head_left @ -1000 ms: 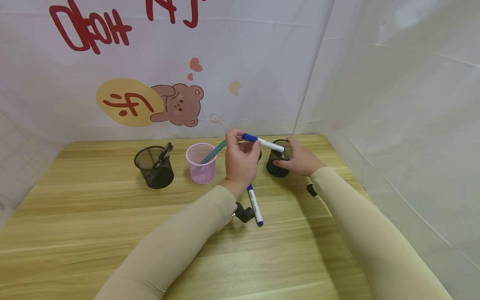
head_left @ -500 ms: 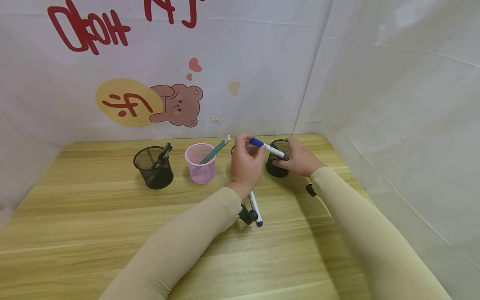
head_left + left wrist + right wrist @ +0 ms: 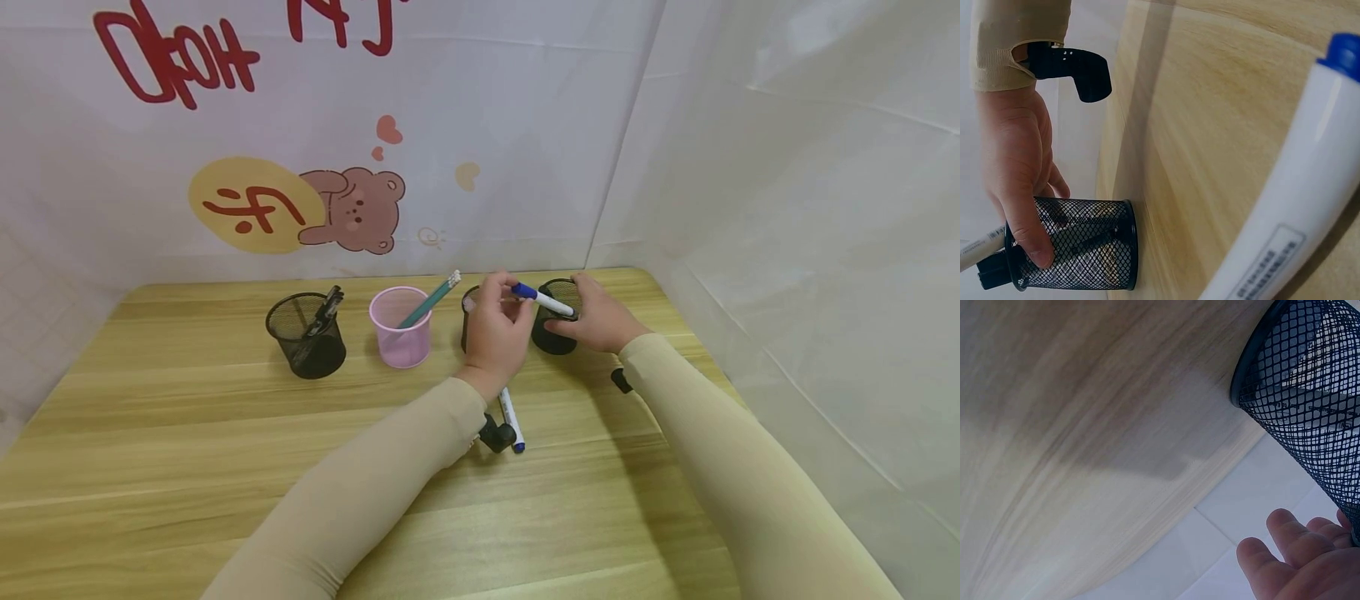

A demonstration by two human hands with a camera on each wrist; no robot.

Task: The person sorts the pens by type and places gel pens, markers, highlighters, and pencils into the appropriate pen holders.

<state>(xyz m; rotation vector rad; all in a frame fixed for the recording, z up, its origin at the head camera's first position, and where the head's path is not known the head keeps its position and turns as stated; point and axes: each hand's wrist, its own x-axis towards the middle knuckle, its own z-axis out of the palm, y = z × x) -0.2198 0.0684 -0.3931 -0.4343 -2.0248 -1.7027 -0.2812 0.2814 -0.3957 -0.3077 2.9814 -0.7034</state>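
Note:
In the head view, my left hand [image 3: 497,337] pinches a white whiteboard marker [image 3: 555,303] by its blue-capped end. The marker slants down to the right, its lower end within the mouth of a black mesh pen holder [image 3: 553,340]. My right hand [image 3: 600,318] grips that holder from the right, thumb in front. The left wrist view shows the right hand [image 3: 1019,156] around the holder [image 3: 1094,250], where a black item and the marker's white body [image 3: 984,247] stick out of the rim. Fingers of the right hand [image 3: 1300,559] show beside the mesh in the right wrist view.
A second blue-capped marker [image 3: 509,408] lies on the wooden table [image 3: 225,467], partly behind the left wrist camera. A pink holder [image 3: 405,346] with green pencils [image 3: 431,305] and a black holder [image 3: 318,354] with black pens stand left. Another black holder [image 3: 468,304] is mostly hidden.
My left hand has moved right and slightly down, bringing the marker's lower end into the holder's mouth. The right hand has kept its grip on the holder.

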